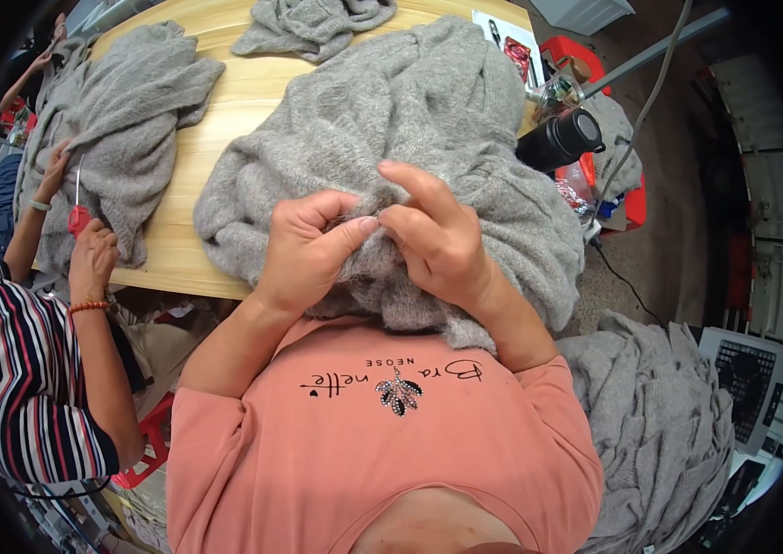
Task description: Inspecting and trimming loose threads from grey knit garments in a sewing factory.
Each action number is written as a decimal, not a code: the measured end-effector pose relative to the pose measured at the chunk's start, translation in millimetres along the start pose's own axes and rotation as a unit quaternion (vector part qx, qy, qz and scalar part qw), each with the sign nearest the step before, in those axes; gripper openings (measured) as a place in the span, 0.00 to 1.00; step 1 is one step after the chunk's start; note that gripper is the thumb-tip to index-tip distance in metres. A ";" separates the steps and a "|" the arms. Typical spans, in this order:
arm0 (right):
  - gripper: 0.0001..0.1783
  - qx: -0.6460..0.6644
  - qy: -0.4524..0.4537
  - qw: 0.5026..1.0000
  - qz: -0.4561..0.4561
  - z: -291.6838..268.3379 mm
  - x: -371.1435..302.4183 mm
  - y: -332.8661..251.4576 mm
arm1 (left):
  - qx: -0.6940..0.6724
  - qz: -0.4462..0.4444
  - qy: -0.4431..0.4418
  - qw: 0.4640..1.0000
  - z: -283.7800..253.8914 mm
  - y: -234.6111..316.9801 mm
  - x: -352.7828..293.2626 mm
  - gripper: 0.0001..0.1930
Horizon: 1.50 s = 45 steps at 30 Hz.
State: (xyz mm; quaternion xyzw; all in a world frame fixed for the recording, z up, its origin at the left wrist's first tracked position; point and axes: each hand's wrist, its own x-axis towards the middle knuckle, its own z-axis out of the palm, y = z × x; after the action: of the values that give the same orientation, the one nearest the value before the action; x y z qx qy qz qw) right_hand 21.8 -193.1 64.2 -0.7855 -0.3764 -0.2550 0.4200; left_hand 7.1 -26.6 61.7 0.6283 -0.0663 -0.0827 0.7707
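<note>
A large heap of grey knitted fabric (318, 129) covers the table's front edge and hangs down against my chest. My left hand (304, 249) is closed in a pinch on a bit of this knit, its thumb pointing right. Fingertip to fingertip with it, my right hand (442, 240) pinches at the same spot with its index finger lifted. Whatever lies between the right fingertips is too small to make out. Folds of the knit hide the lower fingers of both hands.
On the left a co-worker's hand (94, 258) holds a red-handled tool (79, 218) over another grey knit (133, 102). A black flask (562, 138) stands right of my heap. More grey knits (641, 425) are piled at lower right. A cable (659, 83) hangs at upper right.
</note>
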 end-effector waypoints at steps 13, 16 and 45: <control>0.09 0.128 -0.023 0.987 0.099 7.1 -8.0 5.8 | 0.218 0.195 0.086 0.952 4.7 -6.2 -9.2 0.07; 0.09 0.120 -0.007 0.984 0.132 6.0 -5.8 5.0 | 0.261 0.244 0.078 0.931 4.2 -6.7 -10.2 0.08; 0.08 0.418 -0.103 0.899 -0.080 -24.0 -10.2 -10.8 | 0.258 0.351 -0.017 0.900 -15.9 30.2 17.2 0.12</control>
State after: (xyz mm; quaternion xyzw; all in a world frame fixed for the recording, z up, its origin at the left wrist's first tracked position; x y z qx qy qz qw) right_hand 5.1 -213.5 74.4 -0.5269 -0.5509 -0.0241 0.6467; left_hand 28.5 -9.0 88.1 0.7398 -0.3146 0.2020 0.5594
